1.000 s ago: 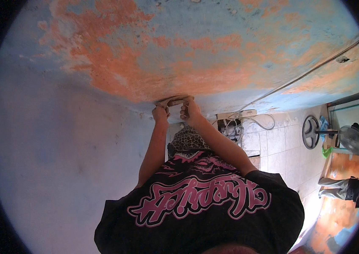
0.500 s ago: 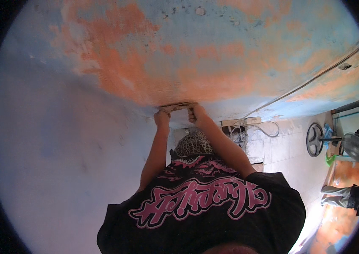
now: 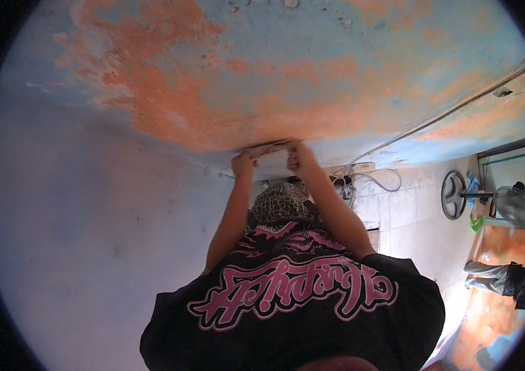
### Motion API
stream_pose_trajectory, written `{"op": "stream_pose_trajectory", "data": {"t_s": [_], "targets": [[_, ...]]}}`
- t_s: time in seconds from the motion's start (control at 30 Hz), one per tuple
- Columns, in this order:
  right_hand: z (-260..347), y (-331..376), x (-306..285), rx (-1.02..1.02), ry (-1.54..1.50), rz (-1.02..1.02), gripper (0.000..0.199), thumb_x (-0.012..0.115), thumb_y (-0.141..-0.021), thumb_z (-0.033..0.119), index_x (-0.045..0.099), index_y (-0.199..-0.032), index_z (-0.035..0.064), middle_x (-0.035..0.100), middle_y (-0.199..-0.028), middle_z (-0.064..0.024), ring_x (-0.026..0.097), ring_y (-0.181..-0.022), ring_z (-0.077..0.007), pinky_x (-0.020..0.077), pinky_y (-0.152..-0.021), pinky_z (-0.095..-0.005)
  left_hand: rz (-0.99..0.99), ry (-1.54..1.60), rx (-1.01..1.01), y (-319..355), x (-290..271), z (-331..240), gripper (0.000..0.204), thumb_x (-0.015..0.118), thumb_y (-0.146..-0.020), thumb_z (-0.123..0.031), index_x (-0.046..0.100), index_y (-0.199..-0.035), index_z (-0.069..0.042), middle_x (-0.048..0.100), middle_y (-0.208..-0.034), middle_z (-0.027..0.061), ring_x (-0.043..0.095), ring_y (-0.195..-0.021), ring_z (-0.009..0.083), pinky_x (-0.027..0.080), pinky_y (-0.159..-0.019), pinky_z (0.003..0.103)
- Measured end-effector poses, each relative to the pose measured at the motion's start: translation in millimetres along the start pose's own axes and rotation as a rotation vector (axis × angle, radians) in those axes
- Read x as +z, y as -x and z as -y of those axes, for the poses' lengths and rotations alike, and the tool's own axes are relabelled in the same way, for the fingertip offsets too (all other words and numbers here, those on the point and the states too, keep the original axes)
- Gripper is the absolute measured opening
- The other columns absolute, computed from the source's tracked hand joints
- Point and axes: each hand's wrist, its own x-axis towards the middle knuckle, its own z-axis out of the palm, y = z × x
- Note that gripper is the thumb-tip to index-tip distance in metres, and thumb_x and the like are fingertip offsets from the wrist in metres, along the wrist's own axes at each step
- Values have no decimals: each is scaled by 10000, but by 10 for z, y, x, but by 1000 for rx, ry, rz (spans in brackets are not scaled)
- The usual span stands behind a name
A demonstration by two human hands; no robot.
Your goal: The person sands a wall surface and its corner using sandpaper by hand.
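Both my hands grip a narrow brownish strip [image 3: 268, 148], held level and pressed against the patchy blue and orange wall [image 3: 312, 93] in front of me. Its exact kind I cannot make out. My left hand [image 3: 244, 165] closes round its left end, close to the corner with the plain bluish wall. At the other end my right hand [image 3: 301, 158] has its fingers curled. Both forearms reach forward from my black T-shirt with pink lettering. The strip's face against the wall is hidden.
A cable [image 3: 448, 113] runs along the wall, with a loose loop of cord [image 3: 388, 181] lower down. To the right are pale floor tiles [image 3: 401, 216], a standing fan [image 3: 513, 206] with a round base [image 3: 454, 195], and clothes [image 3: 503, 278] hanging by an orange wall.
My hands and the strip have shifted a little to the right and upward along the wall. The view has tilted slightly. Both hands keep their grip.
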Motion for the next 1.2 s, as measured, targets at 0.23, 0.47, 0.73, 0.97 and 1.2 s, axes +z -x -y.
{"op": "stream_pose_trajectory", "data": {"t_s": [0.23,0.47,0.73,0.97,1.2], "targets": [[87,33,-58,-44,-127,-15,249,465,-786,216,342,-583,138,260,-451,43,245,-348,-78,195,-321,-215,-55,215,-134,9,247,-123,206,574,-710,-209,473,-583,-82,416,-503,24,375,-402,124,268,-368,262],[36,-23,-17,4,-35,32,215,420,-790,163,349,-588,135,260,-447,37,231,-348,-80,183,-320,-223,-76,135,-175,-96,69,157,186,471,-771,-165,465,-621,-55,424,-503,25,346,-370,117,247,-342,266],[55,62,-38,-51,-197,-34,252,419,-799,214,348,-570,137,278,-442,28,236,-344,-97,196,-332,-224,-2,279,-185,183,309,-239,217,428,-774,-115,444,-573,-37,404,-518,35,333,-425,127,250,-397,297],[121,-37,-195,5,-89,137,187,435,-771,161,349,-607,139,278,-455,31,264,-359,-99,225,-339,-227,-65,170,-218,46,259,-135,271,440,-773,-216,440,-537,-83,395,-470,30,311,-363,119,238,-352,282],[272,97,-322,-44,-413,25,179,451,-802,197,369,-657,131,267,-465,38,259,-377,-89,228,-347,-206,141,292,-332,272,569,-282,220,466,-750,-262,480,-632,-77,415,-501,31,331,-371,138,278,-360,289]]}}
